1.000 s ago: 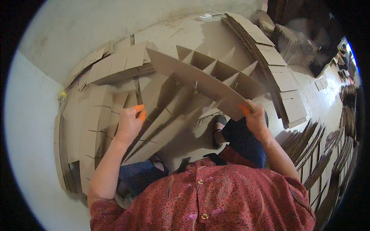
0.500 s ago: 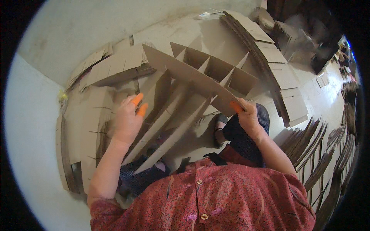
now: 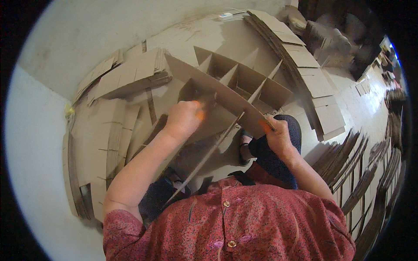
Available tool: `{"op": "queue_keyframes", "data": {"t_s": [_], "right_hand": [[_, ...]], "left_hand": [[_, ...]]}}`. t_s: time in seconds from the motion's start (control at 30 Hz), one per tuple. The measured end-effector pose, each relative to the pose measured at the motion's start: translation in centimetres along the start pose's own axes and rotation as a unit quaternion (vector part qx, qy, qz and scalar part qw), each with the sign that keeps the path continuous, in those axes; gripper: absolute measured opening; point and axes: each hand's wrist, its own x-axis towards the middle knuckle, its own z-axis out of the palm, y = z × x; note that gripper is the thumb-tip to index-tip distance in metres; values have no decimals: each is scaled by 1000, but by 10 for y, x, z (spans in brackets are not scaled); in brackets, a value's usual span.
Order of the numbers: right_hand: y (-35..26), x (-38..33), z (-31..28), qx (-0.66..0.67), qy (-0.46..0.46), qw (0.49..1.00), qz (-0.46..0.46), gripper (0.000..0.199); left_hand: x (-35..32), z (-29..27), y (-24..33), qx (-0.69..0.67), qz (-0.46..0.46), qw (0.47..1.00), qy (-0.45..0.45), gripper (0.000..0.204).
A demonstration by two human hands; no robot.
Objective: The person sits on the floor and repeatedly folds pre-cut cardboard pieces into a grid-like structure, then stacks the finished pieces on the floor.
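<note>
Slotted cardboard sheets crowd the grey floor: a pile at the upper left, another stack down the left side, 1 long row at the upper right, and dark-edged bundles at the lower right, too overlapped to count. A white power strip, just 1, lies at the top centre. A trousered knee rises just behind the right hand, and the left hand hides part of the work.

In the centre sits 1 cardboard grid, brown and tilted, with 2 long panels roughly parallel and thinner cross pieces between them; 1 strip, nearly edge-on, slants toward the lap. The right fingers pinch the near panel's lower right end. The left fingers, orange-tipped, are blurred; whether they grip cannot be told.
</note>
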Motion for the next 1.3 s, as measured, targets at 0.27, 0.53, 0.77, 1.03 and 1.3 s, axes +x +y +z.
{"op": "queue_keyframes", "data": {"t_s": [0.27,0.53,0.77,1.03,1.3], "right_hand": [[5,-2,-10,6,-3,1000,2,40],[-22,14,-24,-150,-138,976,-75,58],[-45,37,-25,-158,-229,960,-35,55],[-10,77,0,-157,-124,971,-132,59],[11,110,10,-201,-101,966,-124,49]], "left_hand": [[5,-31,-13,-3,-38,987,155,39],[31,-34,-49,77,-112,991,10,27],[22,-29,-74,27,-84,996,-5,28],[35,-65,-121,73,-120,973,181,50],[87,-50,-216,224,-94,949,199,40]]}}
